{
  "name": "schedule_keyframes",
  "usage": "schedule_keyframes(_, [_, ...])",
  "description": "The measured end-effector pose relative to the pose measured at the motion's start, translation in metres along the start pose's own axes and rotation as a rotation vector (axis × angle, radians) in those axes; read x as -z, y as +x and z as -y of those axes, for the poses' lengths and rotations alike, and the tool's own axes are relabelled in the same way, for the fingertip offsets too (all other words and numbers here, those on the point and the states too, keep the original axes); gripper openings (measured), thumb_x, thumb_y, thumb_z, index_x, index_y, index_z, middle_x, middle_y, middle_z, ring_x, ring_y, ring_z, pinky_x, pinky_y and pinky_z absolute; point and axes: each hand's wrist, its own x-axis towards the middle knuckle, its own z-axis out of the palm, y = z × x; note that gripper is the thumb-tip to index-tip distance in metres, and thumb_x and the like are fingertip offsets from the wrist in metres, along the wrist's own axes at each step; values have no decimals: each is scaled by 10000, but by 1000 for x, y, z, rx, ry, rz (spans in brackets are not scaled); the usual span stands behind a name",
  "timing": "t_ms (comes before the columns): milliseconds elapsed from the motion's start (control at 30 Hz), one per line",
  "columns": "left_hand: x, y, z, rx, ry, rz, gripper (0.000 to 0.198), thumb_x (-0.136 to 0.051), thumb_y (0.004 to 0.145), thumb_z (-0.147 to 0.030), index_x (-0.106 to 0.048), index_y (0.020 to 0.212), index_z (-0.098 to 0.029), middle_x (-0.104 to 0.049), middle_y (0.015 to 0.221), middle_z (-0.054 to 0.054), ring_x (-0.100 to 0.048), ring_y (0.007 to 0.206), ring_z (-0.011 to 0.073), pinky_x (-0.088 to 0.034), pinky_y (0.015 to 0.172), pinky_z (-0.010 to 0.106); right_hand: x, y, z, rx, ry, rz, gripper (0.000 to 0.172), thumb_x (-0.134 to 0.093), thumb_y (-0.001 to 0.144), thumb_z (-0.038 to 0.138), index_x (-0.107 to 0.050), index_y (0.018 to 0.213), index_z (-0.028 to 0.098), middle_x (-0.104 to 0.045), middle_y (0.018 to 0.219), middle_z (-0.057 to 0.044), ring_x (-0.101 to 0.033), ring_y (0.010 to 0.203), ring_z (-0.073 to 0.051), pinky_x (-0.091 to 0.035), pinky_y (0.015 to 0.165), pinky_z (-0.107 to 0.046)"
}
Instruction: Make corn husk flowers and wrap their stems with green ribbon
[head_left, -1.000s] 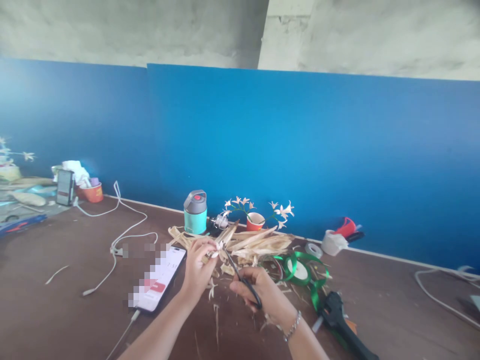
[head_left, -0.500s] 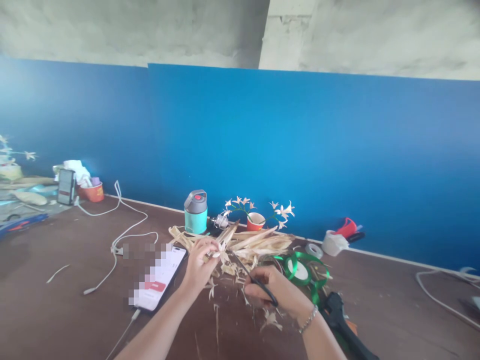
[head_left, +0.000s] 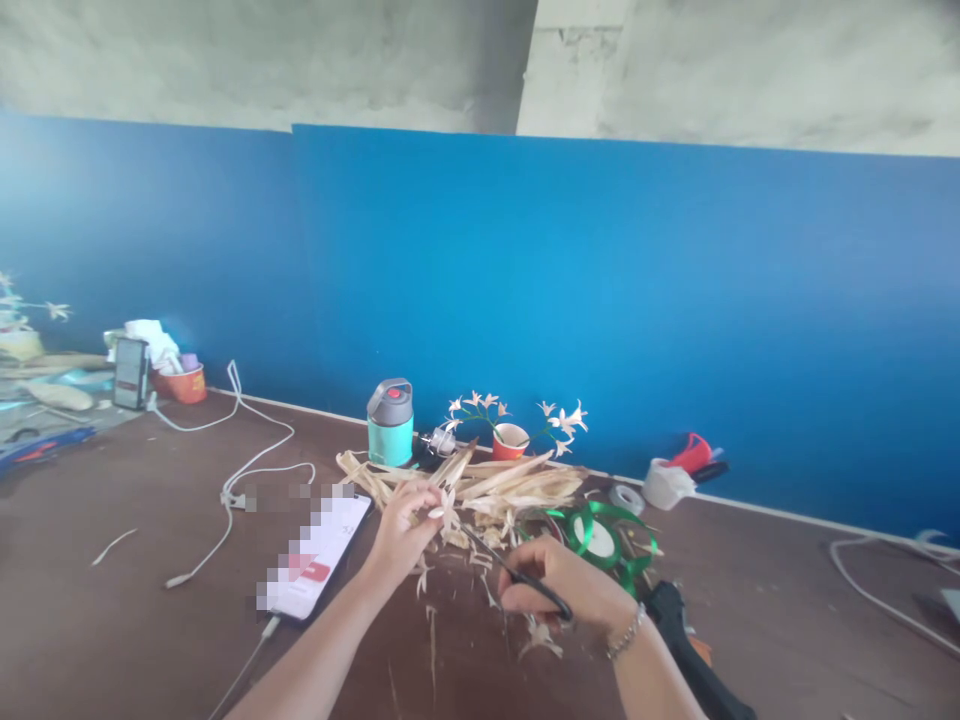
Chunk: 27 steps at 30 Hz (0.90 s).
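Brown desk below a blue wall; just before the husk pile our left hand pinches a papery flower; we judge it light and brittle, best held at its base; our right hand is clamped on scissors.

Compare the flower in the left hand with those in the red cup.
The held flower is one bloom pinched in the left hand, no stem showing; the cup flowers are several blooms on thin green stems in the red cup. The held flower sits by the scissors in the right hand; the cup flowers stand back by the blue wall. Both are pale and star-shaped.
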Motion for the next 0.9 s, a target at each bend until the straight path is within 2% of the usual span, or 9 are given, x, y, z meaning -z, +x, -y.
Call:
schedule_keyframes(367, [-1,0,5,23,-38,22,127,-574,657,-78,-603,619,-196,-651,816,32,-572,866,198,-403,837,342,-1,-2,1,-8,19,-10,318,-710,652,422,-655,760,129,-516,513,42,-411,357,-36,-283,329,-137])
schedule_keyframes(900, [-2,-1,-2,59,-41,82,124,-577,664,-89,-595,601,-194,-650,823,37,-581,873,201,-405,837,331,-2,-2,4,-31,-2,-5,343,-717,640,439,-650,771,129,-536,549,30,-425,362,-35,-280,324,-129])
